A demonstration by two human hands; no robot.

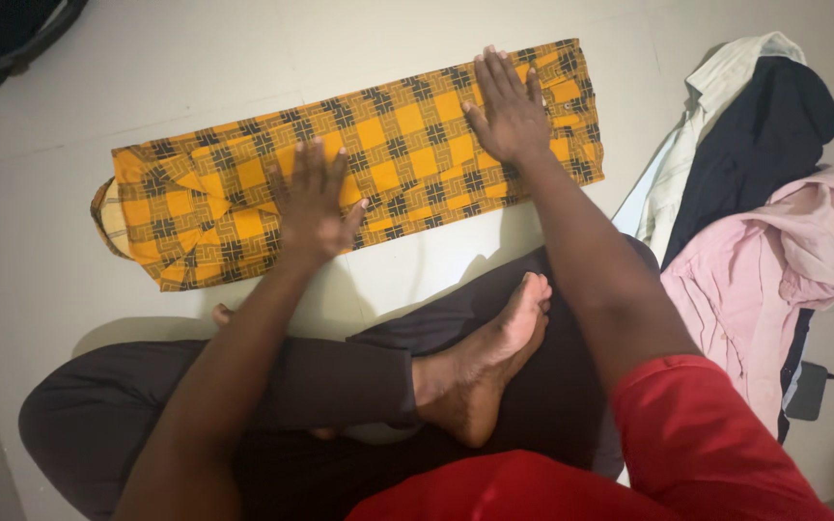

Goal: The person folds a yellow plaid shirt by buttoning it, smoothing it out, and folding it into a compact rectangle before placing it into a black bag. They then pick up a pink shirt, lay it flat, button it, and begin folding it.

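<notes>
Head view: the folded yellow checked cloth lies flat on the white floor, ahead of the crossed legs. The left hand and right hand press on it, fingers open and spread, gripping nothing. A clothes pile lies just right of the cloth.

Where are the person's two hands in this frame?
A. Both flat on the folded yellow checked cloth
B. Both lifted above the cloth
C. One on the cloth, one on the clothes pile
A: the left hand and right hand both lie palm down, fingers spread, on the yellow checked cloth.
</notes>
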